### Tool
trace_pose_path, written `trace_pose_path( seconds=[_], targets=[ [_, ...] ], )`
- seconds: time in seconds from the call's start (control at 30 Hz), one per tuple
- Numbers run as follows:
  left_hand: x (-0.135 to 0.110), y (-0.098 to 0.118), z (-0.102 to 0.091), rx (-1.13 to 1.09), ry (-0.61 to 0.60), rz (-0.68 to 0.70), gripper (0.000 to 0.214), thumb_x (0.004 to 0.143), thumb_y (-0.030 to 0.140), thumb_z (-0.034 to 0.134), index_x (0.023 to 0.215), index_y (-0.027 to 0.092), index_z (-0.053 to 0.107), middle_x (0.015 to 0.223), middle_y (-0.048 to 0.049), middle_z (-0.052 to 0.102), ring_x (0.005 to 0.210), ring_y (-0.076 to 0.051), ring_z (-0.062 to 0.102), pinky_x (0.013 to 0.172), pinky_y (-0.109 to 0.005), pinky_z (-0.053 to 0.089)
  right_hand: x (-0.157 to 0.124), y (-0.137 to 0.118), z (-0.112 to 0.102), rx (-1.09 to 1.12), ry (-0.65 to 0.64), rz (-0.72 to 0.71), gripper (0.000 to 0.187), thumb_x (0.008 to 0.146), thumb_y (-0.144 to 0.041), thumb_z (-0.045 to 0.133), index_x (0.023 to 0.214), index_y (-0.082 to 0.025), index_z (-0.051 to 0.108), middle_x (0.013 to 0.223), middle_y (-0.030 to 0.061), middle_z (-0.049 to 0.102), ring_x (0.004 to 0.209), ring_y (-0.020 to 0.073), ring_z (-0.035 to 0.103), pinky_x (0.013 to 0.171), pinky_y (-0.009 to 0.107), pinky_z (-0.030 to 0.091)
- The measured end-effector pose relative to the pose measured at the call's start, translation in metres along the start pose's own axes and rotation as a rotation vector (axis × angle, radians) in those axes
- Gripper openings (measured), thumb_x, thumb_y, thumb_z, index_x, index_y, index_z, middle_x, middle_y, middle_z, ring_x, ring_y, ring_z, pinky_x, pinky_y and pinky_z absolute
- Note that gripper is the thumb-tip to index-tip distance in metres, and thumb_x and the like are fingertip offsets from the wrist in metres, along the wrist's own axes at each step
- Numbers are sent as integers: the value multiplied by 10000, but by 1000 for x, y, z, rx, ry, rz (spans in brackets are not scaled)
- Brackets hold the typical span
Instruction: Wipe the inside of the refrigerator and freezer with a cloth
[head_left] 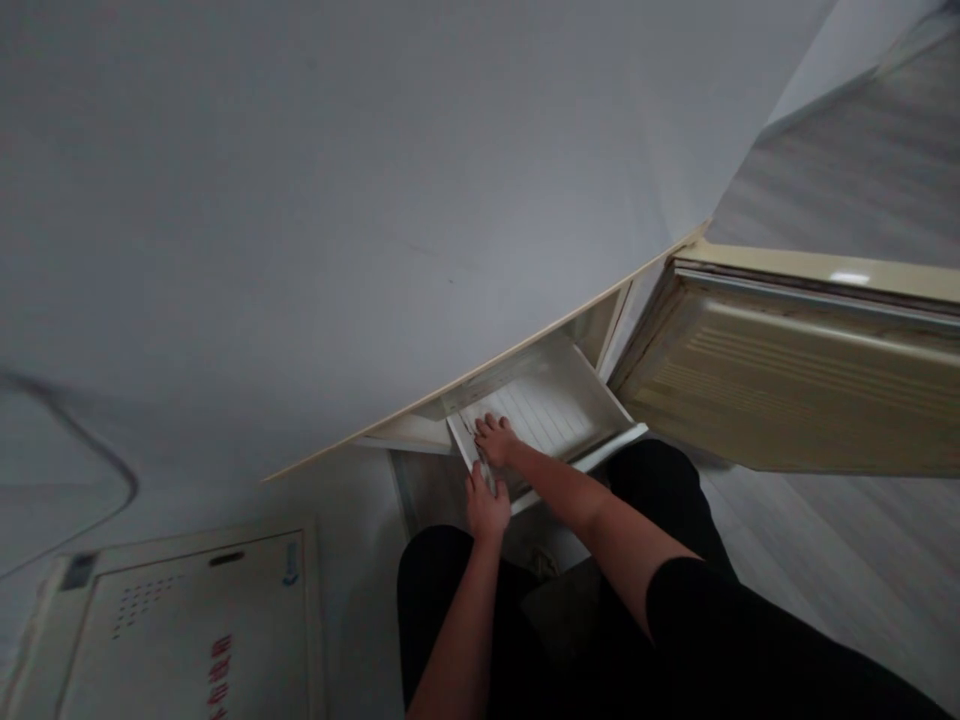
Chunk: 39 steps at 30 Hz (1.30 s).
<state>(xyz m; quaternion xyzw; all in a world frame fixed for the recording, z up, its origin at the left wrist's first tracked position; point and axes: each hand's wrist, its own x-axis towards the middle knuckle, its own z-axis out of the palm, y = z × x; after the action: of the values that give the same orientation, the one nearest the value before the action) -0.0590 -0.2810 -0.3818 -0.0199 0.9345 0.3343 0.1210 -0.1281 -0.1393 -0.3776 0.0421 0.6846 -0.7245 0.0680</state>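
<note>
1. A white drawer stands pulled out below the cream edge of a broad pale surface; its ribbed bottom shows widest right of the hands.
2. The right hand reaches inside, fingers spread and loose, near the drawer's left wall.
3. The left hand is at the left front corner; whether it grips the rim, I cannot tell.
4. Black-clad knees crowd the drawer's front.
5. Right: an opened door, with grey floor stretching around it.

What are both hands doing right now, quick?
Left hand: at the edge of the white drawer, grip unclear.
Right hand: open, inside the drawer.
</note>
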Motion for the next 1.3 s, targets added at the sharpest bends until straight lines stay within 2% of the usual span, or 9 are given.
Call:
trace_pose_path(
  seconds=[0.2,0.33,0.57,0.7,0.87,1.03,1.13,1.2,1.3],
  targets=[
    [-1,-3,-1,43,-22,-1,609,894,310,581,1476,197,443,1441,-203,498,1270,-363,561,1059,-458,442,47,22,-6,-301,-79,34,501,874,-272,680,1344,-133,578,1569,161,380,1515,352,199,1238,579,34],
    [0,-4,1,-8,-1,-43,627,862,325,638,1461,247,473,1448,-172,511,1245,-349,577,1035,-433,461,64,37,-25,-722,-134,50,628,794,-171,670,1410,-117,561,1612,163,317,1539,321,173,1265,441,22],
    [0,-3,3,113,0,-8,632,905,330,561,1505,193,415,1454,-207,505,1245,-372,574,1063,-477,441,47,45,-132,-525,477,148,368,904,-235,547,1171,-13,671,1481,257,477,1517,322,239,1237,487,107],
    [0,-1,3,117,-3,6,630,911,329,558,1505,171,418,1455,-226,492,1252,-389,564,1065,-491,437,42,41,-165,-602,531,184,489,877,-291,611,1249,25,642,1467,307,462,1493,337,290,1247,492,105],
    [0,1,3,48,26,-32,613,876,310,626,1465,233,476,1431,-178,526,1262,-357,562,1080,-445,430,41,42,-126,-900,350,255,749,823,-274,679,1462,61,479,1601,305,228,1536,421,85,1237,563,-9],
    [1,-4,2,47,-2,-28,628,889,342,628,1481,229,451,1432,-195,521,1195,-358,607,1006,-431,477,57,38,-38,-1082,-65,218,669,953,-309,555,1577,-132,390,1654,169,177,1552,375,59,1252,540,13],
    [2,-5,0,61,-51,-37,688,891,386,636,1516,218,403,1448,-220,500,1140,-366,639,925,-425,514,69,38,10,-1106,-233,148,585,993,-211,420,1570,-113,395,1661,136,165,1555,350,74,1260,534,59],
    [2,-2,-1,134,-84,-40,694,917,398,593,1542,211,357,1460,-222,487,1135,-362,646,906,-424,523,69,41,24,-1117,-242,122,591,987,-177,402,1574,-104,381,1669,118,136,1561,319,63,1266,516,78],
    [0,3,-2,275,-85,-36,628,968,367,484,1552,199,327,1469,-202,485,1155,-329,643,929,-412,524,56,51,8,-1131,-252,74,682,932,-309,598,1576,-223,392,1681,53,96,1568,293,26,1270,508,47]
  ],
)
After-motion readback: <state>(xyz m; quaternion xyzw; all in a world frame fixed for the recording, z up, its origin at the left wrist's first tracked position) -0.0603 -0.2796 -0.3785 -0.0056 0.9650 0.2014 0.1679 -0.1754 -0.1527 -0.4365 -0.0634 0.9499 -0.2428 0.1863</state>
